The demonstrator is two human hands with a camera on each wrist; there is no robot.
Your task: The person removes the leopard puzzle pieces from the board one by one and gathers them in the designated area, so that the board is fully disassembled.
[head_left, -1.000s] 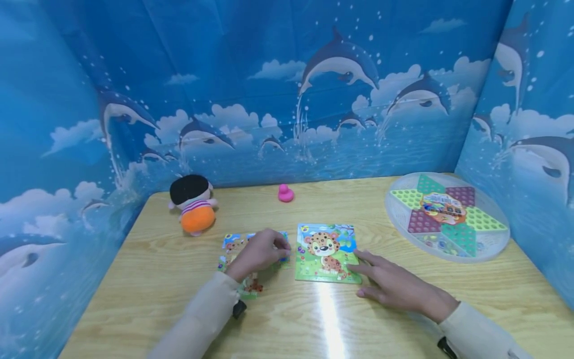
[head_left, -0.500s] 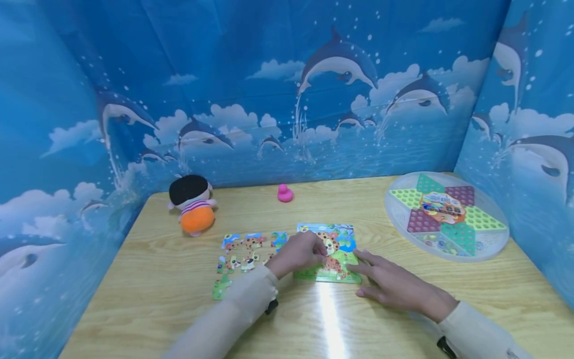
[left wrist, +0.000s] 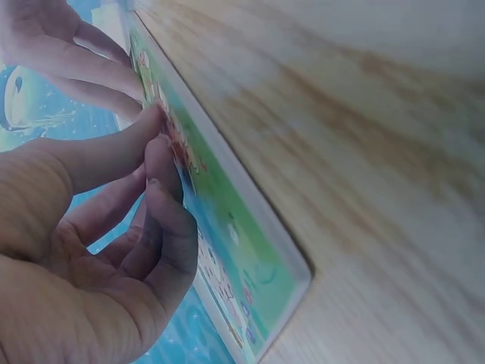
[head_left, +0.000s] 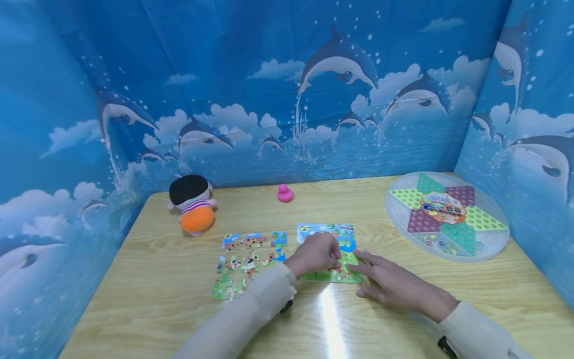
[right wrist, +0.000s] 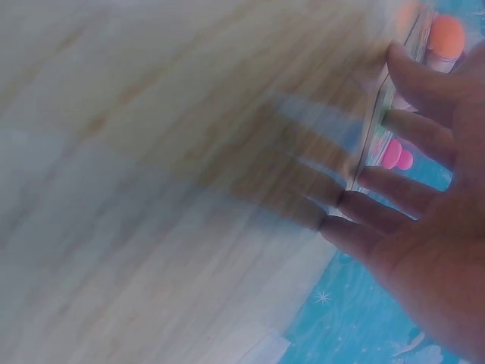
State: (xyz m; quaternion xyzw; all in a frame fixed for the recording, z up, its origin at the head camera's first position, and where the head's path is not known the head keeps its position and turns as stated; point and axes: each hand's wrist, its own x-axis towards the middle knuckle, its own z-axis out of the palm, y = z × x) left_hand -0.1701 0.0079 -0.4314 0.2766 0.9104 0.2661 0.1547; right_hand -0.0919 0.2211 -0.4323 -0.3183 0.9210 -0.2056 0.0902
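Observation:
A square puzzle board with a cartoon leopard cub lies mid-table. My left hand is over its lower middle, thumb and index fingertips pinched together on a small puzzle piece, mostly hidden by the fingers. In the left wrist view, these fingertips of my left hand are right at the board's printed face. My right hand rests at the board's right edge with fingers spread and nearly straight, the fingertips touching it. To the left lie several loose puzzle pieces, roughly arranged in a square, partly hidden by my left sleeve.
A plush doll in orange lies at the back left. A pink rubber duck sits near the back edge. At the right is a round Chinese checkers board with marbles. A dolphin-print backdrop closes off the back and sides.
My left hand has moved right from the loose puzzle pieces onto the puzzle board, then slightly lower and further right over it. My right hand has stayed at the board's edge.

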